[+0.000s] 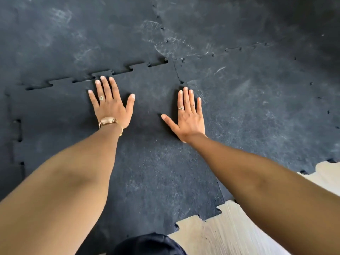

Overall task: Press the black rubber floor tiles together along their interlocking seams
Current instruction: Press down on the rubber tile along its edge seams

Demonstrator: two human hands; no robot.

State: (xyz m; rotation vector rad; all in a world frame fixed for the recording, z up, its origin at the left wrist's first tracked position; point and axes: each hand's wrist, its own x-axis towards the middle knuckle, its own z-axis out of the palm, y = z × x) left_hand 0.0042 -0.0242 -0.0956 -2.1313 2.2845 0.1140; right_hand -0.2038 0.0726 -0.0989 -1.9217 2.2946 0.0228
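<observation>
We see a pale wood-grain floor (226, 234), bare only at its near right corner. Black rubber floor tiles (154, 162) lie directly on it and cover the rest. Along the far seam (103, 74) their interlocking teeth gape slightly; both our palms lie flat on the near tile.

Black rubber floor tiles (152, 162), flat, scuffed with pale chalky marks, puzzle-tooth edges. Centre tile (147, 100) in mid frame, far seam (103, 74) running from left edge up toward centre still gapped, dark slots showing between teeth. Right seam (179, 74) tighter, small gaps only. Left-edge seam (19, 129) with a few open notches. Further tiles (239, 24) across top of frame joined closer. Near toothed edge (200, 216) free at lower right
</observation>
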